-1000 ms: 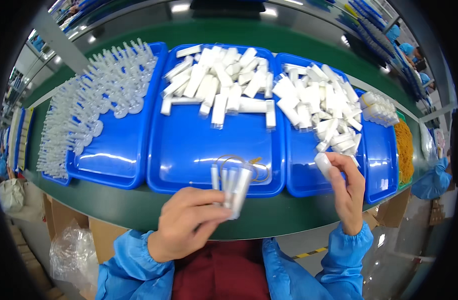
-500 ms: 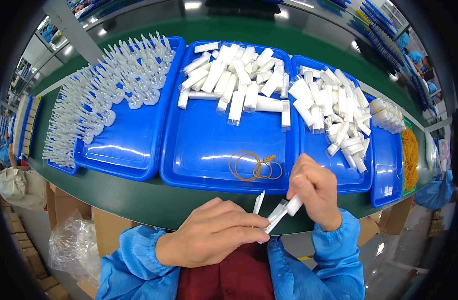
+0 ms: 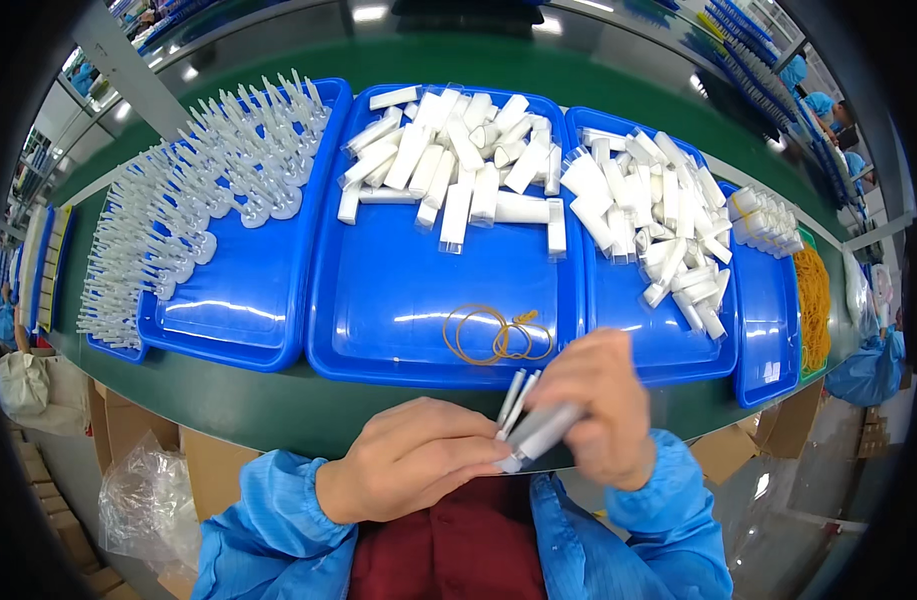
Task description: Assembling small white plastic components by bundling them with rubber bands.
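Observation:
Near the front edge of the table, my left hand [image 3: 408,460] has its fingers pressed together around a few thin white sticks [image 3: 513,397], whose ends poke up past the fingertips. My right hand [image 3: 606,400], smeared by motion, grips a white piece in a clear sleeve [image 3: 548,428]. The lower end of that piece meets my left fingertips. What lies under the left fingers is hidden. Beyond my hands, loose rubber bands [image 3: 493,335] lie in the middle blue tray [image 3: 418,290].
White sleeved pieces [image 3: 458,150] fill the middle tray's far part and the right tray [image 3: 618,340]. Pale, thin-stemmed parts [image 3: 208,170] crowd the left tray [image 3: 233,300]. Banded clear parts [image 3: 763,220] sit in a narrow tray [image 3: 766,330], beside a rubber-band bin [image 3: 811,300].
My right hand has come left and down, bringing the white piece closer to the left hand and its sticks. The left hand has shifted slightly left. The whole view has moved a little.

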Motion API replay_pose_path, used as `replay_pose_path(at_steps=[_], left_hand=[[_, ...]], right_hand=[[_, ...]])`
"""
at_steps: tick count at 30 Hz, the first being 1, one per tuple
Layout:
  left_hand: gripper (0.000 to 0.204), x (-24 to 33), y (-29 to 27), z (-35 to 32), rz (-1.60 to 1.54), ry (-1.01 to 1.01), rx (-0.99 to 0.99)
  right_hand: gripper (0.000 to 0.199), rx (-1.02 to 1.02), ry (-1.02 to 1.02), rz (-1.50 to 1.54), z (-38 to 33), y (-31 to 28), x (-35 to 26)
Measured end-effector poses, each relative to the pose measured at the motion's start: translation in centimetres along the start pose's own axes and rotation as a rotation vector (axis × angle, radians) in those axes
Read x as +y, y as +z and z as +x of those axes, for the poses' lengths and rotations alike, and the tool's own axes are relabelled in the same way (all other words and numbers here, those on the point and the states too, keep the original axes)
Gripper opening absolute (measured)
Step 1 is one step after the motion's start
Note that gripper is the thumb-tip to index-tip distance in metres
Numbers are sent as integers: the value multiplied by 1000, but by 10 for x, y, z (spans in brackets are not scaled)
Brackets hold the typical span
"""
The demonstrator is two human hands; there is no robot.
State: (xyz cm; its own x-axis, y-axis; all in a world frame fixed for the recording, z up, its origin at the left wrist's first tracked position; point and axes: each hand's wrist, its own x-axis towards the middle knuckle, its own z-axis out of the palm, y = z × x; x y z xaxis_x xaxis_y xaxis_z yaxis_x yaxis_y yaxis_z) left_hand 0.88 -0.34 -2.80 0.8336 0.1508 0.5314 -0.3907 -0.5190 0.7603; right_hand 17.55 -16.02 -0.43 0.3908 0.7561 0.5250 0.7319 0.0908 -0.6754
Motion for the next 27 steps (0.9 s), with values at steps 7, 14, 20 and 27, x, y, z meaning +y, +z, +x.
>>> replay_pose_path(at_steps=[7,14,20,27], left_hand=[[34,-2,-10,-2,144,-51,185],[33,2,-3,3,175,11,43],[36,19,-3,13,252,87,-56],[32,18,-2,8,231,28,-23]], right_hand=[[32,-237,-34,-1093,-5,-91,52],[30,-8,211,-367,5,-54,49],[40,203,736,869,17,1,5],[42,149,683,696,12,5,2]])
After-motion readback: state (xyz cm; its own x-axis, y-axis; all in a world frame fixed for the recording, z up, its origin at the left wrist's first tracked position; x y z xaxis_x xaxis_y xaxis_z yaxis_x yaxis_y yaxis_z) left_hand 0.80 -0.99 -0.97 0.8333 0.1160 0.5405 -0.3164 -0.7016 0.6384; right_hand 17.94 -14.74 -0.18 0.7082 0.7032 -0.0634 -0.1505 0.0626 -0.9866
